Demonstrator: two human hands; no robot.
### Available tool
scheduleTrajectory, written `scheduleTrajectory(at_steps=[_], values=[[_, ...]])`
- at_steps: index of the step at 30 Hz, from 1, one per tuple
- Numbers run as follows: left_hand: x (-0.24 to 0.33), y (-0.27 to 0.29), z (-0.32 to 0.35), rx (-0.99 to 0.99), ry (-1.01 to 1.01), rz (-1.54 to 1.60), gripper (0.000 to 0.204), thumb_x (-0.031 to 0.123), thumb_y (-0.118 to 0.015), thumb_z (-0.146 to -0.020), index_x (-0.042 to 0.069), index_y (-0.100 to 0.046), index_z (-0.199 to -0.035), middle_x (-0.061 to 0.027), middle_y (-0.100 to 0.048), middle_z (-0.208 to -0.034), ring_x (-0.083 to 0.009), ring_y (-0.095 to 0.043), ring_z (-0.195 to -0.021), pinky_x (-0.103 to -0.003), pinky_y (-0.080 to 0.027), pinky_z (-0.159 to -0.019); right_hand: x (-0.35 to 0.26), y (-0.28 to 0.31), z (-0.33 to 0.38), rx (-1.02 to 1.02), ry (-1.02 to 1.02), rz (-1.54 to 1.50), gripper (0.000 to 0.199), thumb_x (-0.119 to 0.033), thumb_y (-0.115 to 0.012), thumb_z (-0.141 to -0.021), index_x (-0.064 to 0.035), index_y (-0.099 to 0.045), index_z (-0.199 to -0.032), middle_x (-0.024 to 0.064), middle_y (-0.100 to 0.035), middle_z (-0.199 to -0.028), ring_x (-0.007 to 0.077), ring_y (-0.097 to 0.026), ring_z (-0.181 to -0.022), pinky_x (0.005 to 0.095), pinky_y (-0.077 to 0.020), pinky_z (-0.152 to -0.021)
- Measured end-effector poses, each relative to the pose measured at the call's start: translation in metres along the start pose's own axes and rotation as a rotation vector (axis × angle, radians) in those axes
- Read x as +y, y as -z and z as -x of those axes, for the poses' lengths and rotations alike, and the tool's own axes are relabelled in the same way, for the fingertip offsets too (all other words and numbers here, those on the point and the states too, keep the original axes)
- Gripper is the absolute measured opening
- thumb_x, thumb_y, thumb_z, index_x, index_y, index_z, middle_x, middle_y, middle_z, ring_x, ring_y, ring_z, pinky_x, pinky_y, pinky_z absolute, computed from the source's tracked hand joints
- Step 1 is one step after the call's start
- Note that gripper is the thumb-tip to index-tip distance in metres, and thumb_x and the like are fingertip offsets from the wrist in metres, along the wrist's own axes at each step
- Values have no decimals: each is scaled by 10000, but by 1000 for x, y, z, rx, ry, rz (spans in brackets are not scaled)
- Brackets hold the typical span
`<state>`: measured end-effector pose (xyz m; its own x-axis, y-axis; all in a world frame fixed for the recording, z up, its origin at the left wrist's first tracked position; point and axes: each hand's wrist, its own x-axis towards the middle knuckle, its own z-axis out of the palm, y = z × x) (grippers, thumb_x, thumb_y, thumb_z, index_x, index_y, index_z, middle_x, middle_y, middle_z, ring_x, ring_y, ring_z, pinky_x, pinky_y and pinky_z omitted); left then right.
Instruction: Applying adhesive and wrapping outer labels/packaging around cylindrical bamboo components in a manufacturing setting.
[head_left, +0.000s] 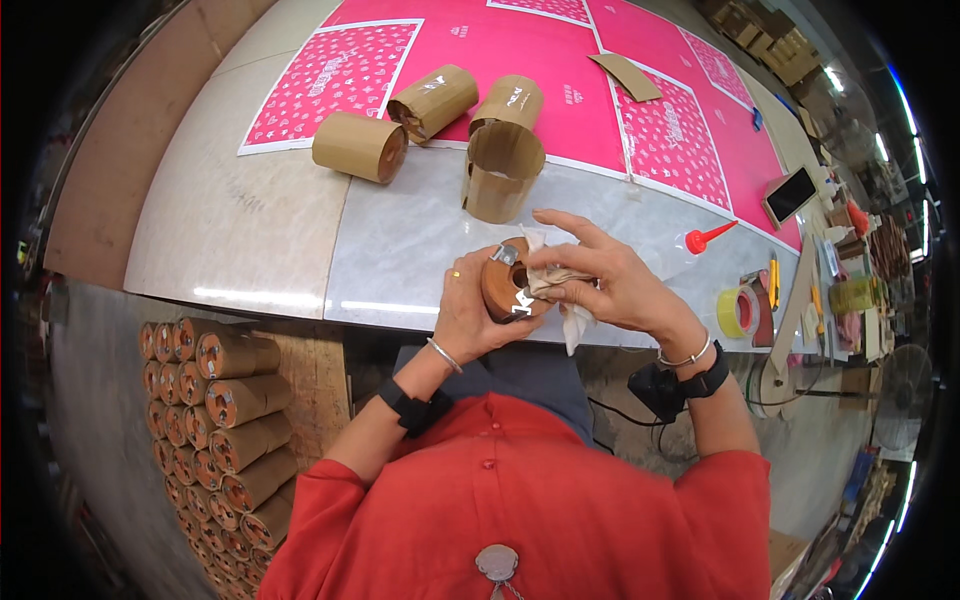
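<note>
My left hand (470,305) is wrapped round a brown wooden cylinder (497,289) at the near edge of the table. The cylinder's round end faces up, with a dark hole in its middle and small metal fittings on it. In my right hand (620,278) a crumpled white cloth (555,272) is pinched, pressed against the cylinder's right side near the hole. Just beyond my hands stands an open cardboard tube (497,190). Behind it are a second cardboard-wrapped roll (518,100) and two more lying on their sides, one farther back (436,102) and one at left (357,146).
Pink printed sheets (520,60) cover the table's far part, with a loose cardboard strip (628,77) on top. To the right lie a red-capped nozzle (708,237), a phone (790,197), a tape roll (738,311) and a cutter (773,280). Many wrapped rolls (240,395) are stacked below left.
</note>
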<state>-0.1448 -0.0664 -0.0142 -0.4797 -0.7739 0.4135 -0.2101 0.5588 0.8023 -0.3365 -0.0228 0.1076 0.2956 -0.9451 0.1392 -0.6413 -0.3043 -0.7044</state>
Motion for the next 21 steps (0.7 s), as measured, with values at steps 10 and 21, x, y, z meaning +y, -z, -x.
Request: scheduleTrajectory(at_steps=[10,21], values=[[-1,-2,-1,61,-33,20,857,354,-861,-568,46,-440,-1248,-122,-510,-1128,-291,-506,-1032,-389,-372,-896,1,-23,18,162,140,247,261,-25,-631,-758,-4,-589,-1015,121,-542,-946,305,-603,-804,368,-508,-664],[-2,-5,1,73,24,32,836,326,-859,-564,51,-453,-1240,-131,-504,-1139,-304,-498,-1038,-401,-391,-896,23,-9,-19,380,26,386,179,-101,-638,-803,-20,-520,-910,147,-522,-849,341,-578,-730,414,-483,-589]])
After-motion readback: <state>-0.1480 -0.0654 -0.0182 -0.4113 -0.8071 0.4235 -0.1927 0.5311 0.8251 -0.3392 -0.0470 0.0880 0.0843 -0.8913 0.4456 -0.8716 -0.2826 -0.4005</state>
